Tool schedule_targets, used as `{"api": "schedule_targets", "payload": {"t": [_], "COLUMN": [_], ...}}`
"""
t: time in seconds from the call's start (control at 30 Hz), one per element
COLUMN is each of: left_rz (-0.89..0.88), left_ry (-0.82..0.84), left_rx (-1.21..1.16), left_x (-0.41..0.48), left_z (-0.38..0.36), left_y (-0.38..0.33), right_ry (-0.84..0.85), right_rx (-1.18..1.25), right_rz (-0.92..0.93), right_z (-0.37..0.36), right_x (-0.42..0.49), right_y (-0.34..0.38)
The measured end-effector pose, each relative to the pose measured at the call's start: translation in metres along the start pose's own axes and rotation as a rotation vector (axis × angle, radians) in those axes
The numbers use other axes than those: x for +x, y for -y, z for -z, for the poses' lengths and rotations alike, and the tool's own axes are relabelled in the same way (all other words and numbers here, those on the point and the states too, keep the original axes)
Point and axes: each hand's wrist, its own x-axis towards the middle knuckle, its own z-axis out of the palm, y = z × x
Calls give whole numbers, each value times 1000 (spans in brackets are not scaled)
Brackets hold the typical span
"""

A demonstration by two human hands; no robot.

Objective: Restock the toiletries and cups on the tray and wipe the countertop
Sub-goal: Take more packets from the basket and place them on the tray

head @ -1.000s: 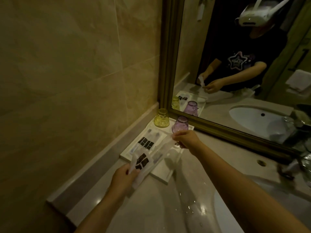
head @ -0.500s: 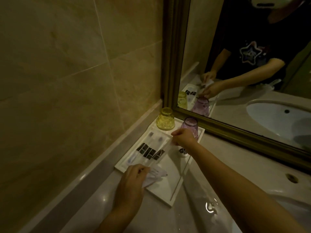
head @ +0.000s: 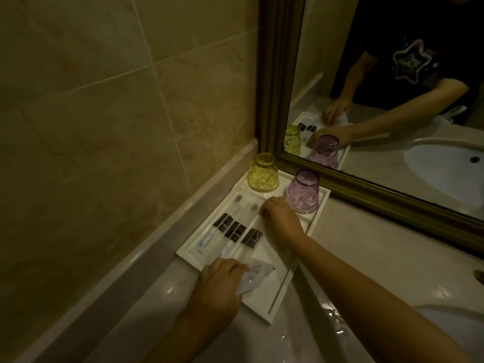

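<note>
A white tray (head: 277,306) sits on the countertop in the corner by the wall and mirror. At its far end stand a yellow cup (head: 263,172) and a purple cup (head: 303,192), both upside down. Three clear toiletry packets with black labels (head: 237,230) lie side by side in the tray. My right hand (head: 281,220) pinches the far end of the rightmost packet (head: 252,238), just in front of the purple cup. My left hand (head: 222,280) rests at the tray's near edge, holding a crumpled white wrapper (head: 255,276).
A tiled wall with a raised ledge (head: 146,255) runs along the left. A gold-framed mirror (head: 277,82) rises behind the tray. The countertop (head: 366,247) is wet and glossy near the tray's right side, and the sink basin (head: 450,314) starts at the lower right.
The third packet went from held above the tray to lying in it beside the other two. My left hand dropped to the tray's near edge with the wrapper. The camera tilted downward.
</note>
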Motion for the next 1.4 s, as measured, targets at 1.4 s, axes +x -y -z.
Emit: {"api": "schedule_targets", "payload": {"t": [1.4], "left_rz": [236], "left_ry": [-392], "left_rx": [-243], "left_x": [-22], "left_z": [-12], "left_y": [-54], "right_ry": [6], "right_rx": [-84], "right_rz": [-231], "right_z": [30], "right_x": [-87], "right_y": [2]}}
